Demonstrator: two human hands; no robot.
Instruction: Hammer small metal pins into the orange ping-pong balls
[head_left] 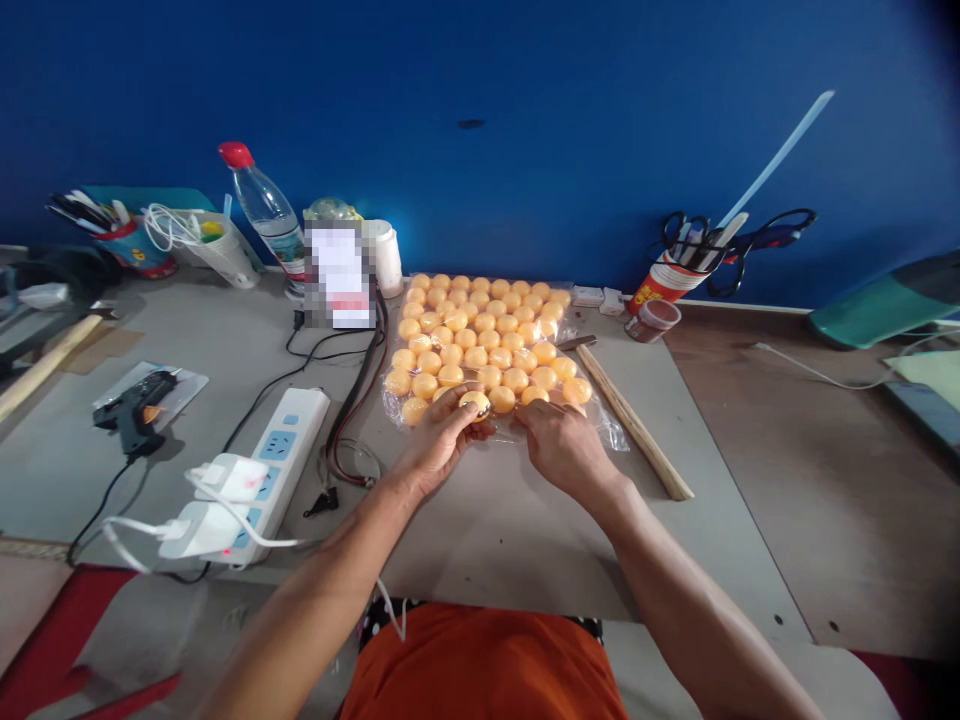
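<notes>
Many orange balls (476, 355), like table tennis balls, lie in rows on and under clear plastic film (617, 432) in front of me. My left hand (442, 435) is closed around one yellow-orange ball (474, 402) that shows small dark marks on its lower side. Close to the nearest row, my right hand (566, 445) is curled with its fingertips pressed together at the film's front edge. Whatever it pinches, if anything, is too small or hidden to make out. A hammer (634, 420) with a wooden handle lies just right of the balls.
To the left are a white power strip (289, 440) with plugged chargers, a black glue gun (139, 405) and loose cables. A plastic bottle (266, 215) and cups of tools stand along the blue wall. A red cup (664, 280) and a small jar (654, 320) stand back right.
</notes>
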